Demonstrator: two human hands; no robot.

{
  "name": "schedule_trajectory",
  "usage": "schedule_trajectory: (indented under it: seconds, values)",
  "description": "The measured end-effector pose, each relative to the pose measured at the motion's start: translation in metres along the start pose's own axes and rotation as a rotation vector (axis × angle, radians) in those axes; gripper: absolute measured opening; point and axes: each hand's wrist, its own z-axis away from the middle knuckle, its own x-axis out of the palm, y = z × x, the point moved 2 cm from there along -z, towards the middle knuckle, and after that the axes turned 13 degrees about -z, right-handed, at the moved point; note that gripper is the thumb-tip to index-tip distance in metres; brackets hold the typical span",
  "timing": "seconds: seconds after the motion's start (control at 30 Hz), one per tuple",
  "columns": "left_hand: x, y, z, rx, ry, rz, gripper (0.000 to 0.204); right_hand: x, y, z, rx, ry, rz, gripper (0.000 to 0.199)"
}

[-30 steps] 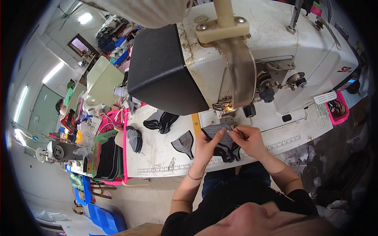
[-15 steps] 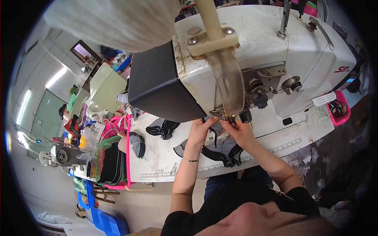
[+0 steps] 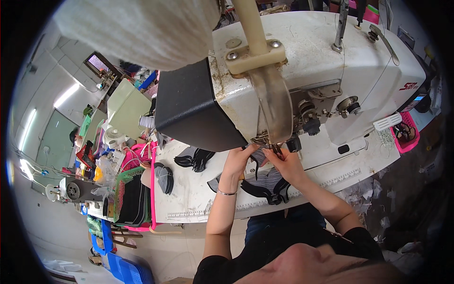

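Beneath the needle area of a white sewing machine (image 3: pixel 312 61), both my hands work close together. My left hand (image 3: pixel 236 162) pinches the left side of a grey fabric piece (image 3: pixel 259 157) with dark trim. My right hand (image 3: pixel 289 166) grips the piece's other side with closed fingers. A slim dark object by those fingers is too small and shaded to name. The machine head partly covers the fingertips. Towards me, a grey fabric piece with black strips (image 3: pixel 265 184) lies on the white table (image 3: pixel 189 203), below my hands.
On the table's left lie a stack of grey pieces (image 3: pixel 163 177) and black-edged pieces (image 3: pixel 195 159). A green basket (image 3: pixel 124 189) with dark pieces stands beyond the pink edge. A ruler strip (image 3: pixel 338 177) runs along the near edge. A pink basket (image 3: pixel 407 135) sits at far right.
Both hands stay at the machine with the fabric between them. The picture has shifted slightly, and the grey fabric lies at a slightly different angle between my hands.
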Motion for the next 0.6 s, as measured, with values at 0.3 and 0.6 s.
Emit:
schedule_trajectory:
  seconds: [0.3,0.6]
  values:
    - [0.0002,-0.0026,0.0006,0.053,-0.033,-0.055,0.014,-0.0050,0.0094,0.0038,0.028,-0.017,0.057,0.033]
    - [0.0020,-0.0083,-0.0054,0.038,0.081,0.026,0.017,0.0015,0.0031,0.0004,0.016,0.050,-0.006,0.032]
